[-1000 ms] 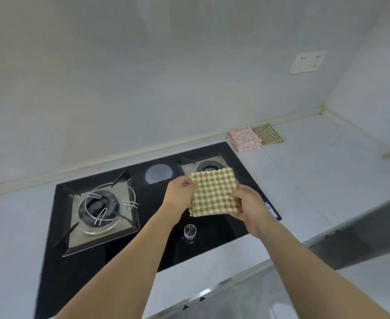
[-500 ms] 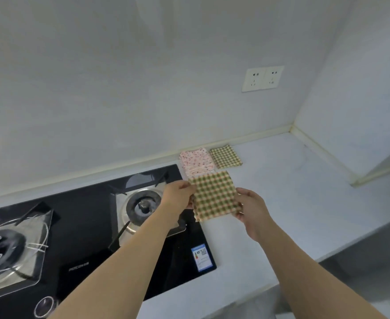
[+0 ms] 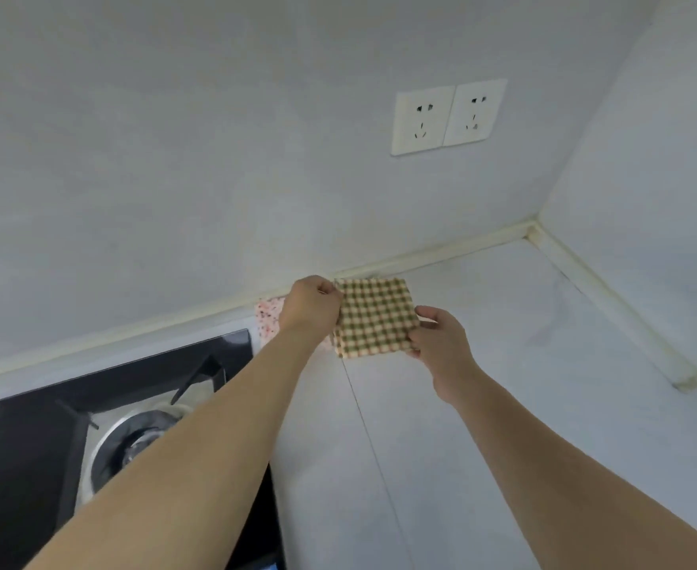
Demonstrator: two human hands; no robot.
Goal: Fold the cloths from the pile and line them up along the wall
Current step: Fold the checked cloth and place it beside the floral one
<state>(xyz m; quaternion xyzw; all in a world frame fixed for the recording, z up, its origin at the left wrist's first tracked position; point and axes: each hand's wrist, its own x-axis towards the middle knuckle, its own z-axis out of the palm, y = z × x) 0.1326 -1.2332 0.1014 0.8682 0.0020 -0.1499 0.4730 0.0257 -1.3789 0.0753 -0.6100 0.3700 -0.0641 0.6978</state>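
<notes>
A folded green-and-cream checked cloth (image 3: 375, 316) hangs between my two hands just above the white counter (image 3: 503, 384), close to the back wall. My left hand (image 3: 311, 304) pinches its left edge; my right hand (image 3: 437, 337) grips its lower right corner. A folded pink floral cloth (image 3: 267, 325) lies by the wall behind my left hand, mostly hidden by it. The smaller checked cloth seen earlier beside it is hidden behind the held cloth.
A black gas stove (image 3: 50, 438) with a steel burner (image 3: 133, 438) fills the lower left. A double wall socket (image 3: 447, 117) sits above the cloths. The counter meets a side wall at the corner (image 3: 533, 226) on the right.
Both hands carried the checked cloth right and back, from over the stove to the wall, above the lined-up cloths. My view followed to the right.
</notes>
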